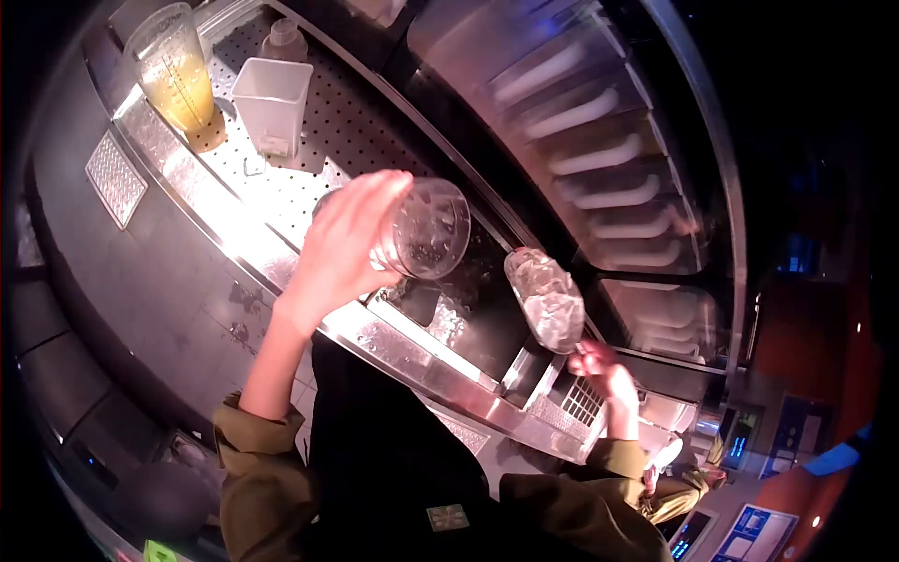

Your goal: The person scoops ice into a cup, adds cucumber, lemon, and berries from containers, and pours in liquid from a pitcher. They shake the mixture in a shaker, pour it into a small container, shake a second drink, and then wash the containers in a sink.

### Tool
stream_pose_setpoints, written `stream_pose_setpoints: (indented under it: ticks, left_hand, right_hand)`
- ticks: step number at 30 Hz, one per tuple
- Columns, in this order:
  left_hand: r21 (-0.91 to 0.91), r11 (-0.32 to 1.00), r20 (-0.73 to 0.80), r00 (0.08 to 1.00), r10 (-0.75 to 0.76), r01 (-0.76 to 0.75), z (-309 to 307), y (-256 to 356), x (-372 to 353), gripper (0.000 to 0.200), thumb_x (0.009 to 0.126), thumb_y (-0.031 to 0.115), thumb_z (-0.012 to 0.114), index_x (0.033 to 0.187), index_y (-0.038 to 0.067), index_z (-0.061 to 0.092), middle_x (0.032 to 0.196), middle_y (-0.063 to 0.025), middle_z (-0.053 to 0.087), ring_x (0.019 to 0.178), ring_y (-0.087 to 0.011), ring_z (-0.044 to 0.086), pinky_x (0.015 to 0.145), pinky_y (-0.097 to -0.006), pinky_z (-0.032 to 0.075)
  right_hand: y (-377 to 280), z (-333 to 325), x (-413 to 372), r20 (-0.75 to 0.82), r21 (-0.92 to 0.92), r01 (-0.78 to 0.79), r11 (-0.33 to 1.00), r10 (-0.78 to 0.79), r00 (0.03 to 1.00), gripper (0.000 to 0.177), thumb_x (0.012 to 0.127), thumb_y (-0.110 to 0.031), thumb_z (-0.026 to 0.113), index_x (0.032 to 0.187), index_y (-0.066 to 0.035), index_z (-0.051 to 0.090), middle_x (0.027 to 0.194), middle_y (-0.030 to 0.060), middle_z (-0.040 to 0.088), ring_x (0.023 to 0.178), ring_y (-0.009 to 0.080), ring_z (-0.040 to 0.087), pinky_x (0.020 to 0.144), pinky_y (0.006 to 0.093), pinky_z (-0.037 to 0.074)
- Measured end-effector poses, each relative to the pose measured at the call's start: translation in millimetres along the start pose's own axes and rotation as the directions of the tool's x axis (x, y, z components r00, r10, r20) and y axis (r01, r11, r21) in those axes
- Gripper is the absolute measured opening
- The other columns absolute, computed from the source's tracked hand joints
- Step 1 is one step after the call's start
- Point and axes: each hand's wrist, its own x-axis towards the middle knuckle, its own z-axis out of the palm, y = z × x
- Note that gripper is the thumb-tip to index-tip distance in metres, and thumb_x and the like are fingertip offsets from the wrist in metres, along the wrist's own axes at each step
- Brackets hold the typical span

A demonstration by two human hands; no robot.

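Note:
My left hand is wrapped round a clear cup, which is tilted with its wide mouth facing right. Droplets cling to the cup's inside. In my right hand is the handle of a scoop heaped with clear ice. The scoop is apart from the cup, to its lower right. Beneath both lies a dark recessed well in the steel counter, with a shiny patch of what looks like ice or water.
On the perforated steel tray stand a measuring jug of yellow liquid, a translucent square container and a capped bottle. Several white handles line the far side. Another person's sleeve shows at lower right.

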Motion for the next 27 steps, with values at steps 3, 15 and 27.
stream_pose_setpoints:
  ticks: [3,15,27]
  left_hand:
    - [0.034,0.999,0.064,0.997,0.040,-0.042,4,10,0,0.088,0.048,0.010,0.077,0.127,0.011,0.040,0.124,-0.0103,0.046,0.115,-0.0294,0.045,0.098,-0.0389,0.037]
    - [-0.185,0.959,-0.158,0.957,-0.243,0.213,10,-11,3,0.099,0.053,0.018,0.083,0.134,0.007,0.027,0.128,-0.0146,0.044,0.115,-0.0279,0.048,0.096,-0.0359,0.040]
    - [-0.406,0.886,-0.673,0.581,-0.457,0.226,15,-17,-125,0.029,0.073,-0.005,0.066,0.097,0.001,0.050,0.098,-0.0073,0.054,0.093,-0.0154,0.055,0.083,-0.0267,0.044]
  right_hand:
    - [-75,19,-15,0.105,-0.211,0.048,0.976,-0.026,0.994,0.057,0.081,-0.044,0.060,0.109,0.005,0.053,0.071,-0.0030,0.045,0.063,0.0054,0.038,0.056,0.0176,0.028]
    - [-161,73,-6,-0.123,-0.432,0.095,0.897,-0.163,0.979,0.043,0.084,-0.024,0.055,0.116,0.004,0.052,0.071,-0.0012,0.049,0.061,0.0061,0.039,0.055,0.0200,0.030]
    - [43,-2,83,0.072,-0.094,-0.115,0.989,0.122,0.990,0.039,0.087,-0.020,0.052,0.112,0.009,0.051,0.067,-0.0019,0.043,0.059,0.0046,0.035,0.052,0.0176,0.026]
